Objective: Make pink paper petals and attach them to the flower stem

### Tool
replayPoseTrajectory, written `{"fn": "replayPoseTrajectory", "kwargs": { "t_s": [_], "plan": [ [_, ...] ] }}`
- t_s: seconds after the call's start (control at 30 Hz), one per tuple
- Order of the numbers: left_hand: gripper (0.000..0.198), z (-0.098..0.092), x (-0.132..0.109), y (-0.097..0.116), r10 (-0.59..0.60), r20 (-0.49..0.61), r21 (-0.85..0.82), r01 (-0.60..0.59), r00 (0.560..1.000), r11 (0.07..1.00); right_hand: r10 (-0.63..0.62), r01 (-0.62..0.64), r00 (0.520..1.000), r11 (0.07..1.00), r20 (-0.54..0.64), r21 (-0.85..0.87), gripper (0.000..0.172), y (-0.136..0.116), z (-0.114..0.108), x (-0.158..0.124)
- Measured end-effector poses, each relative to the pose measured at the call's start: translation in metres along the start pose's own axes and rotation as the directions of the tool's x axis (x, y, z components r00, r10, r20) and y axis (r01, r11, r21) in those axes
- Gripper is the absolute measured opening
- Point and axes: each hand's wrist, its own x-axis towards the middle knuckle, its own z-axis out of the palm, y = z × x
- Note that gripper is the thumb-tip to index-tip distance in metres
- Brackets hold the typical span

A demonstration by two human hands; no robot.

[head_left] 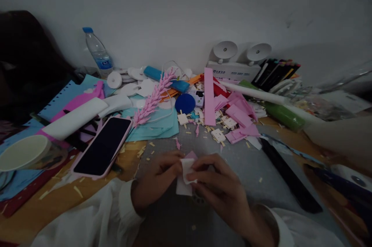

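A small folded piece of thin white paper (183,187) is between my hands, over the grey mat (247,165). On its left edge the fingers of my left hand (159,179) are closed. From the right, my right hand (223,190) pinches the same piece between thumb and fingers. A bit of pale pink (191,155) shows just behind its top; whether it is joined to the white piece I cannot tell. Just beyond my fingers lies a small pink twisted scrap (178,143).
Pink strips (209,97), small white squares and a pink braided stem (155,97) crowd the back. A phone (102,148) and a paper cup (27,154) are at left, a water bottle (99,53) behind. At right lies a long black tool (286,173).
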Motion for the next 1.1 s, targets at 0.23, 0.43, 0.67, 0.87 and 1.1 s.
{"fn": "replayPoseTrajectory", "kwargs": {
  "t_s": [0.23,0.43,0.67,0.87,1.1],
  "plan": [
    [0.033,-0.001,-0.002,-0.001,-0.021,0.056,-0.078,0.026,0.998,0.997,-0.036,0.033,0.999,0.986,-0.011,-0.160,0.021,0.005,0.002,-0.004],
    [0.026,0.002,-0.002,-0.012,-0.122,-0.044,-0.063,0.119,0.992,0.991,-0.093,0.087,0.995,0.971,-0.019,-0.224,0.027,0.002,0.001,-0.006],
    [0.026,0.006,-0.004,-0.018,-0.160,-0.040,-0.218,0.147,0.986,0.965,-0.136,0.132,0.991,0.953,0.006,-0.271,0.025,0.004,0.003,-0.006],
    [0.029,0.007,-0.005,-0.030,-0.218,-0.095,-0.229,0.192,0.971,0.954,-0.158,0.194,0.980,0.881,0.117,-0.431,0.019,0.005,0.007,-0.004],
    [0.037,0.006,-0.003,-0.010,-0.118,0.079,-0.169,0.130,0.990,0.977,-0.122,0.174,0.976,0.936,0.183,-0.307,0.028,0.000,0.003,-0.003]
  ]
}}
